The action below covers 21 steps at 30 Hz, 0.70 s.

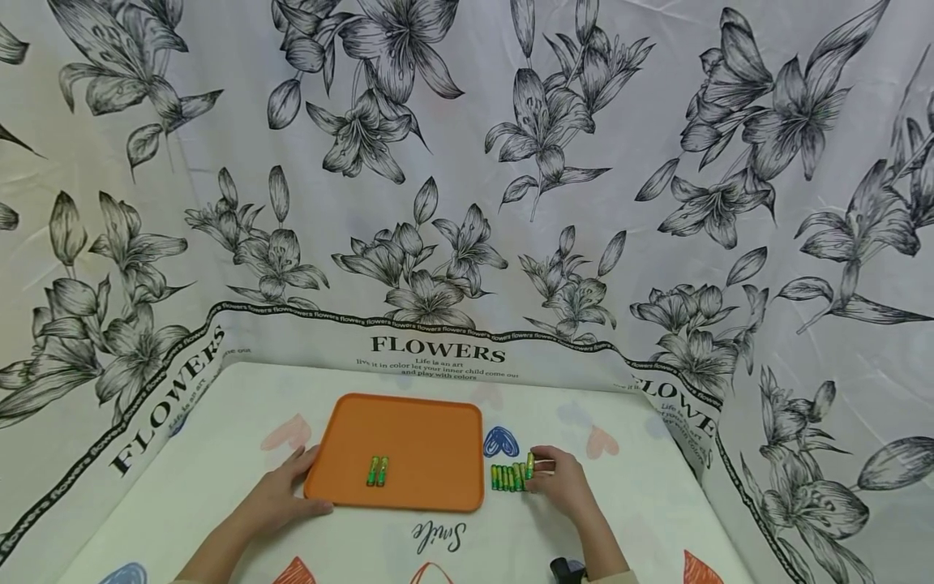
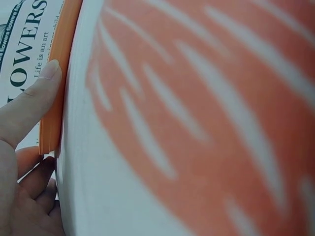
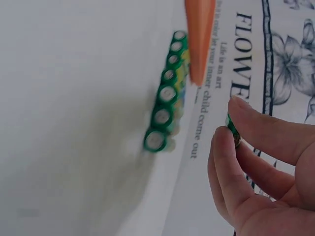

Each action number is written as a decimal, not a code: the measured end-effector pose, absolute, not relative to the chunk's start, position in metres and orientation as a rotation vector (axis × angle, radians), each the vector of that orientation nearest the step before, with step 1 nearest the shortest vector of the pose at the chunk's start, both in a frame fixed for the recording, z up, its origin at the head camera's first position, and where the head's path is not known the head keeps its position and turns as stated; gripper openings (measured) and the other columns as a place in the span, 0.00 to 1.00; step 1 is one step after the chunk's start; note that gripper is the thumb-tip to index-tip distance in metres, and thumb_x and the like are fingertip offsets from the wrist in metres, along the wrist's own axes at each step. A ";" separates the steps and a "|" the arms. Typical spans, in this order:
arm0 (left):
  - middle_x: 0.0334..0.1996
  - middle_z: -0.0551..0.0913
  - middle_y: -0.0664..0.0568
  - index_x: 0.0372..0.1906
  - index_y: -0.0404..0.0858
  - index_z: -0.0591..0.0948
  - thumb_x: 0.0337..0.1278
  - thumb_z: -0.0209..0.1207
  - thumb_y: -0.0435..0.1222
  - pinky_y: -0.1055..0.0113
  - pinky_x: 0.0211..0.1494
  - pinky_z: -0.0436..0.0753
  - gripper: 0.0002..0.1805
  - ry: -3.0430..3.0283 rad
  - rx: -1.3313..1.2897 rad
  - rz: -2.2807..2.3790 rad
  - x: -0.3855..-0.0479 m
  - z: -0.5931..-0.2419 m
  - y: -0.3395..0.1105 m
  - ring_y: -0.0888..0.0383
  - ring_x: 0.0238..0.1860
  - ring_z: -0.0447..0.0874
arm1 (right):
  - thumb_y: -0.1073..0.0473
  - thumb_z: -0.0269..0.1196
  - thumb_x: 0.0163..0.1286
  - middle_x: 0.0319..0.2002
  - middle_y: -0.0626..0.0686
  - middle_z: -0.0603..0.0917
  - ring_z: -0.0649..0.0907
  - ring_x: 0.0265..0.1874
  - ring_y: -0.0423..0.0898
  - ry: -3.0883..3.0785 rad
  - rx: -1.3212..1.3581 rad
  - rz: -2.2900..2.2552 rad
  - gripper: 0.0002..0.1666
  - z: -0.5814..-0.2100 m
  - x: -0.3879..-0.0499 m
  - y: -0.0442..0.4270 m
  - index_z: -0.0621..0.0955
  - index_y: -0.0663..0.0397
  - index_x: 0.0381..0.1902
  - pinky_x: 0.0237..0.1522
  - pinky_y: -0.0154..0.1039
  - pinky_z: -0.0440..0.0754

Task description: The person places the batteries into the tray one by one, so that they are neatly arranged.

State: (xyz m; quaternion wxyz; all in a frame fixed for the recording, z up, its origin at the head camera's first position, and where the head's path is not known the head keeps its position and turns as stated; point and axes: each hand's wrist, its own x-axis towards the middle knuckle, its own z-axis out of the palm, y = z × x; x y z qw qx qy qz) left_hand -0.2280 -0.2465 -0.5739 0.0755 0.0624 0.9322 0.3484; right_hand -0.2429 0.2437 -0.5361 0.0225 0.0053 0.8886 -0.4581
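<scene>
Left hand (image 1: 279, 496) is gripping tray (image 1: 438, 438) near-left corner; right hand (image 1: 560, 482) is pinching 1 battery (image 1: 530, 465), seemingly transferring; next move likely calls for lowering beside tray's 2 batteries (image 1: 373, 471).

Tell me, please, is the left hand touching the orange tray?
Touching. The left wrist view shows it: the left hand has its thumb against the edge of the orange tray.

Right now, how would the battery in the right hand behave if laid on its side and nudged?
The battery would likely roll, as the row of batteries shows round ends. It is probably stiff, looking straight where the right hand pinches it.
</scene>
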 end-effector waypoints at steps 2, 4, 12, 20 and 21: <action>0.76 0.54 0.28 0.77 0.33 0.61 0.40 0.76 0.59 0.28 0.68 0.63 0.62 2.802 0.196 1.046 -0.227 -0.573 -0.246 0.24 0.74 0.54 | 0.70 0.75 0.52 0.46 0.57 0.87 0.86 0.46 0.51 2.744 0.006 -1.419 0.35 -0.532 -0.244 0.237 0.79 0.66 0.60 0.43 0.43 0.88; 0.76 0.55 0.28 0.77 0.33 0.61 0.40 0.76 0.59 0.28 0.68 0.63 0.62 2.806 0.202 1.049 -0.227 -0.573 -0.246 0.24 0.74 0.54 | 0.70 0.75 0.53 0.46 0.56 0.86 0.86 0.45 0.50 2.727 -0.005 -1.419 0.35 -0.528 -0.245 0.230 0.78 0.66 0.61 0.42 0.43 0.88; 0.76 0.55 0.27 0.77 0.33 0.61 0.41 0.75 0.59 0.28 0.67 0.64 0.62 2.811 0.207 1.036 -0.228 -0.574 -0.246 0.24 0.73 0.55 | 0.70 0.75 0.54 0.45 0.56 0.86 0.86 0.45 0.50 2.667 -0.143 -1.462 0.36 -0.523 -0.248 0.205 0.78 0.67 0.62 0.41 0.39 0.89; 0.76 0.54 0.27 0.78 0.33 0.60 0.41 0.75 0.60 0.28 0.67 0.65 0.62 2.815 0.195 1.019 -0.227 -0.573 -0.246 0.23 0.73 0.56 | 0.70 0.76 0.54 0.44 0.56 0.85 0.86 0.44 0.50 2.629 -0.227 -1.504 0.35 -0.520 -0.252 0.172 0.78 0.68 0.61 0.41 0.40 0.89; 0.76 0.54 0.27 0.78 0.34 0.60 0.41 0.75 0.60 0.28 0.67 0.65 0.62 2.818 0.197 1.017 -0.227 -0.573 -0.246 0.23 0.73 0.56 | 0.70 0.76 0.53 0.44 0.55 0.85 0.86 0.44 0.49 2.626 -0.227 -1.507 0.35 -0.519 -0.252 0.168 0.78 0.67 0.60 0.41 0.40 0.89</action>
